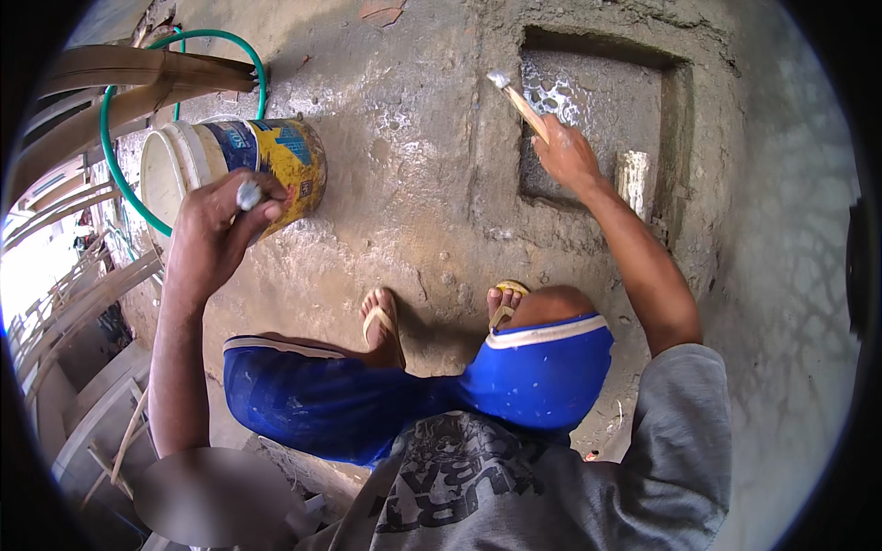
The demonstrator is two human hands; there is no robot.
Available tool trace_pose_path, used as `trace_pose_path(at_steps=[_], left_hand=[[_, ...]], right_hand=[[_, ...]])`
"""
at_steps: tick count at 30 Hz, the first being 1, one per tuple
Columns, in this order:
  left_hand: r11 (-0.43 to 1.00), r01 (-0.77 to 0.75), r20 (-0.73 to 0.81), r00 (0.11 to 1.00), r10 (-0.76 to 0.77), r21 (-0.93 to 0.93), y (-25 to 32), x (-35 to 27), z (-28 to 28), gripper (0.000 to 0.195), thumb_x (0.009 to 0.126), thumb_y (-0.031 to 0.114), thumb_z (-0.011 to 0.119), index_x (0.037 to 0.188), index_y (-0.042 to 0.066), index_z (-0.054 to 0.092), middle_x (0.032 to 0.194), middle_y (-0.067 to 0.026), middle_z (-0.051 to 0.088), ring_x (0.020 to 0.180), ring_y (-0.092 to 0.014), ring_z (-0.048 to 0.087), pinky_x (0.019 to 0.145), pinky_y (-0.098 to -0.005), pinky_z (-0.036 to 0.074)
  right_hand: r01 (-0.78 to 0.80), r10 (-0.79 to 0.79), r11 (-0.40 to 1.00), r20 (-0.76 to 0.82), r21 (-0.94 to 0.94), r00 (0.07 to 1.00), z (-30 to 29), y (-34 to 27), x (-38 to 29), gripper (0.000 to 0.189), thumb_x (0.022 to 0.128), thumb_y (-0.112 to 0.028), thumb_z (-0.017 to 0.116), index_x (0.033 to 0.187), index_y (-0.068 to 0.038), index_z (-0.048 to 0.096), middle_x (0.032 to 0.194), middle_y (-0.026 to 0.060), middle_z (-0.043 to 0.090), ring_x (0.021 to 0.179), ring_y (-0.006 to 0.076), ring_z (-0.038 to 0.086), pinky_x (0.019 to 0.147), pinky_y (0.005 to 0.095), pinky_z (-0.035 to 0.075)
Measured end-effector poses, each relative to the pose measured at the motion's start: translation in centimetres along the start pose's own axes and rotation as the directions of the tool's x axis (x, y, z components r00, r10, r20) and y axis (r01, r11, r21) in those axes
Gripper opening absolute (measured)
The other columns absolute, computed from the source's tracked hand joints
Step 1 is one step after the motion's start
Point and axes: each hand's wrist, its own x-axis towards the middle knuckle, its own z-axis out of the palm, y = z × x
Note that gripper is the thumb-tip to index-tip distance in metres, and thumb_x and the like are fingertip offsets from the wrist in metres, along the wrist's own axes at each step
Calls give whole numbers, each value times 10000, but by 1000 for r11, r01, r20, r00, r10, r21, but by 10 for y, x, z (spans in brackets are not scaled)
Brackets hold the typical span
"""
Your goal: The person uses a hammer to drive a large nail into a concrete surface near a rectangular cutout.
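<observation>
My left hand (227, 220) is raised in front of the bucket. It grips a rod-like tool (249, 195), seen nearly end-on, with a rounded grey end; its length is hidden. In my right hand (568, 155) is a wooden-handled tool (524, 110) with a small pale grey head, whose exact kind I cannot tell. That hand is over a square recess (606, 93) in the rough concrete, where white froth (551, 89) lies on the wet bottom. Near the recess's lower right corner is a white-crusted, cylinder-like piece (632, 182), partly behind my forearm.
A yellow and blue plastic bucket (296, 155) lies on its side at the left. A green hose (258, 62) loops around cut wooden or bamboo strips (145, 72). Concrete floor (386, 206) spreads before my sandalled feet (379, 317). A grey wall or slab (778, 275) runs along the right.
</observation>
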Motion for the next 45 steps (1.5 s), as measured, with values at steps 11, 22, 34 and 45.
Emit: trace_pose_path(at_steps=[11, 22, 34, 45], left_hand=[[989, -66, 245, 965, 97, -130, -59, 63, 130, 187, 943, 235, 691, 1008, 59, 687, 877, -115, 721, 831, -261, 719, 768, -385, 557], [729, 113, 39, 992, -117, -676, -105, 25, 178, 227, 960, 228, 714, 1060, 24, 710, 882, -33, 723, 848, -89, 651, 785, -303, 535], [811, -215, -441, 896, -58, -544, -124, 29, 136, 269, 927, 325, 720, 1032, 78, 732, 823, -129, 711, 758, -262, 694, 700, -364, 526], [728, -216, -375, 925, -61, -651, -146, 19, 144, 262, 931, 290, 710, 895, 34, 663, 679, -143, 612, 609, -247, 608, 606, -404, 463]], right_hand=[[29, -58, 993, 256, 113, 965, 44, 8, -171, 288, 991, -279, 650, 995, -16, 534, 748, 185, 639, 660, 290, 655, 607, 454, 508], [134, -81, 975, -282, 176, 956, 56, -23, -196, 154, 973, -156, 675, 1056, -63, 584, 763, 76, 642, 638, 127, 624, 561, 330, 534], [150, -74, 969, -348, 197, 934, 43, -46, -167, 264, 923, -176, 736, 1088, -18, 602, 809, 157, 690, 663, 275, 667, 599, 429, 552], [-165, 166, 986, -187, 24, 968, 34, -57, -162, 251, 907, -171, 691, 1061, -27, 556, 800, 248, 679, 732, 432, 677, 672, 474, 534]])
